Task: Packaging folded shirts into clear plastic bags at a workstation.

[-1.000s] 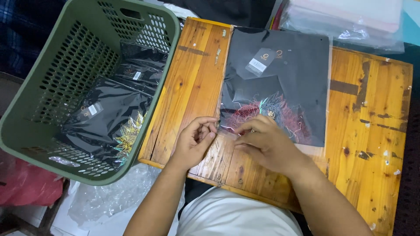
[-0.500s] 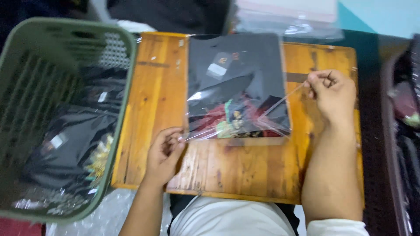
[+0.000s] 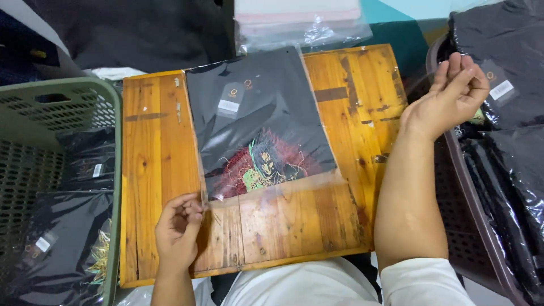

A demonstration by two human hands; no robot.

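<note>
A folded black shirt with a red and green print, sealed in a clear plastic bag [image 3: 260, 113], lies flat on a small wooden table [image 3: 153, 141]. My left hand [image 3: 177, 226] pinches the bag's open flap at its lower left corner. My right hand [image 3: 453, 90] is raised off to the right, over a brown basket, thumb and fingers pinched on a thin clear strip [image 3: 422, 76] that is barely visible.
A green slotted basket [image 3: 110, 170] at the left holds bagged black shirts [image 3: 62, 238]. A brown basket [image 3: 453, 170] at the right holds more black shirts in plastic [image 3: 510, 141]. A stack of clear bags [image 3: 300, 22] lies beyond the table's far edge.
My right hand has pulled the thin strip away from the bag, moving right and up to over the brown basket. My left hand has stayed on the flap's corner. The view has shifted right.
</note>
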